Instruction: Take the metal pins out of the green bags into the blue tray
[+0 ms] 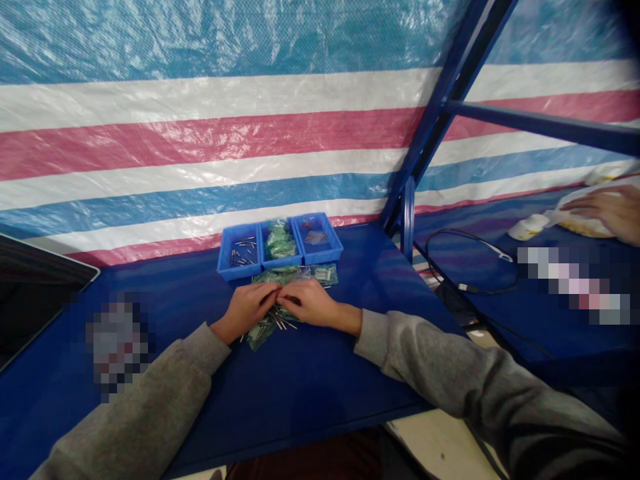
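Observation:
My left hand (249, 308) and my right hand (311, 302) meet fingertip to fingertip over a small heap of green plastic packets (261, 329) and thin metal pins (279, 323) on the blue table (310, 380). Both hands are closed in a pinch; what they pinch is too small to name. More green packets (305, 273) lie just beyond the fingers. Behind them stand three blue trays: the left tray (239, 254) holds loose metal pins, the middle tray (281, 242) green packets, the right tray (317, 239) a few small parts.
A striped tarp (225, 133) hangs behind the table. A blue steel frame post (407, 220) stands at the right. A black cable (467, 267) lies on the neighbouring table, where another person's hand (613, 212) rests on a bag. A dark panel (30, 293) is at the left.

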Demonstrator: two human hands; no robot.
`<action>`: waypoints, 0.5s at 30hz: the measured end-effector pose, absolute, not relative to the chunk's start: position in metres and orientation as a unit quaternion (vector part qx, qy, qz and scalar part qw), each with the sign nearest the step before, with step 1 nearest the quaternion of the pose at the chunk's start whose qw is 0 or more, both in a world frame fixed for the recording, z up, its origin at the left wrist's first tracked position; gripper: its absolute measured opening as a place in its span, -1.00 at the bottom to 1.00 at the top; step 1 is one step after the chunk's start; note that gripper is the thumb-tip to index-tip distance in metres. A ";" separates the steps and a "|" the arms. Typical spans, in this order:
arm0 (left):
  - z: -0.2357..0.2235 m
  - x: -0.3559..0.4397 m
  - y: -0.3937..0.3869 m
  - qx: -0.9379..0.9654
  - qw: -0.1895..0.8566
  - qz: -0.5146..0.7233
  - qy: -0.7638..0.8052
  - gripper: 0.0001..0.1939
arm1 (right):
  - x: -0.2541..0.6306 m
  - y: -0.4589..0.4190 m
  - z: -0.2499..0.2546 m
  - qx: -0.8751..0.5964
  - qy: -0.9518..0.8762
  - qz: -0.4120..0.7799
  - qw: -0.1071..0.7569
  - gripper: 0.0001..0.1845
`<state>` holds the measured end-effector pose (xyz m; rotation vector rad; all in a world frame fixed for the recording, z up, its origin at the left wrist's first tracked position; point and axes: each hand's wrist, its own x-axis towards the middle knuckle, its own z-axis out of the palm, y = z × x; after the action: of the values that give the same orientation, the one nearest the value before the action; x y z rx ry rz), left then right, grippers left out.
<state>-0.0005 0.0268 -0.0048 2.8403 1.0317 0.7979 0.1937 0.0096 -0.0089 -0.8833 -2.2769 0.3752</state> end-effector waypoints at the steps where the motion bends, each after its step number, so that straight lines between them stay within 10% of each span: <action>1: -0.005 -0.001 0.027 0.909 0.009 0.255 0.331 -0.80 | 0.194 0.010 -0.009 -0.338 -0.870 0.142 0.329 -0.85; 15: 0.000 0.001 0.024 0.911 0.009 0.242 0.332 -0.82 | 0.194 0.010 -0.010 -0.335 -0.873 0.145 0.324 -0.85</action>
<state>0.0013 0.0243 0.0001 2.8464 1.0374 0.7571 0.1944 0.0103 -0.0098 -0.8793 -2.2891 0.3804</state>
